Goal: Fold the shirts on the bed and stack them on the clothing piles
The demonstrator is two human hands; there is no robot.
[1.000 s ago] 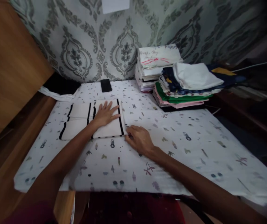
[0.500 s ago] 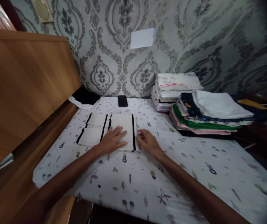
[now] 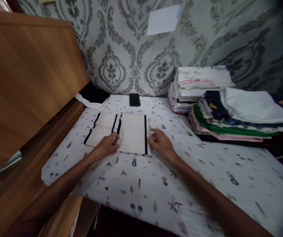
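A white cloth with black stripes (image 3: pixel 132 135) lies folded on the bed or table cover, its left part in two overlapping flaps and its right part one smooth panel. My left hand (image 3: pixel 106 145) rests at the panel's left fold, fingers curled and pinching near the black stripe. The fingertips are partly hidden against the fabric. At the cloth's right edge is my right hand (image 3: pixel 163 143), thumb and forefinger apart, thumb at the border beside the black stripe.
A black phone-like slab (image 3: pixel 134 99) lies behind the cloth. Stacks of folded clothes (image 3: pixel 230 131) stand at right, with a further pile (image 3: pixel 200 79) by the patterned wall. A black-and-white garment (image 3: pixel 92 97) sits at back left, beside a wooden panel (image 3: pixel 32 65).
My left hand has slid left off the middle of the panel, and its spread fingers have curled at the fold. My right hand stays at the right edge. The view has shifted slightly.
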